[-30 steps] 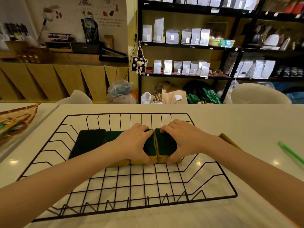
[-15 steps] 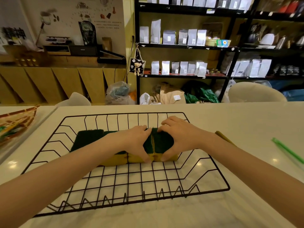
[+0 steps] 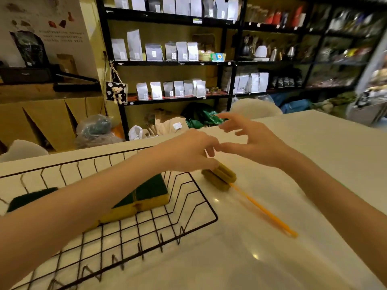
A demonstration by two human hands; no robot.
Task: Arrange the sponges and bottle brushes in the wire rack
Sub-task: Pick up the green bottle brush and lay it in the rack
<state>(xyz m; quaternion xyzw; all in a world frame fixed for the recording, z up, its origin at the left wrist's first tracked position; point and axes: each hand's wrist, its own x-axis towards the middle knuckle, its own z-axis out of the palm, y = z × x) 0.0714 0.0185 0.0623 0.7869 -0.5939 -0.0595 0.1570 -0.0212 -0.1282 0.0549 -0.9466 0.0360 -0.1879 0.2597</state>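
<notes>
Right now the left hand (image 3: 189, 150) is reaching across the rack's right edge, fingers curled downward over the head end of a bottle brush (image 3: 219, 178); whether it is already gripping the brush or only touching it cannot be told, since the hand is hiding the contact. Just beside it, the right hand (image 3: 251, 143) is hovering above the bench (image 3: 314, 164) with fingers spread and nothing in them.

Below the left hand, the bottle brush is lying on the bench just outside the wire rack (image 3: 206, 206), near its right rim. Its olive sponge head is sitting at the far end, toward the rack's back corner, and its thin orange handle (image 3: 266, 210) is running toward the person and to the right, so the long axis is lying diagonally, flat on the surface.

Inside the rack, the sponges (image 3: 144, 195) are sitting side by side in a row, green scouring faces up and yellow foam below, partly covered by the left forearm.

Judging by this, the sponge part looks done or nearly so, while the brush is not yet in the rack. Any further brushes are not showing here.
</notes>
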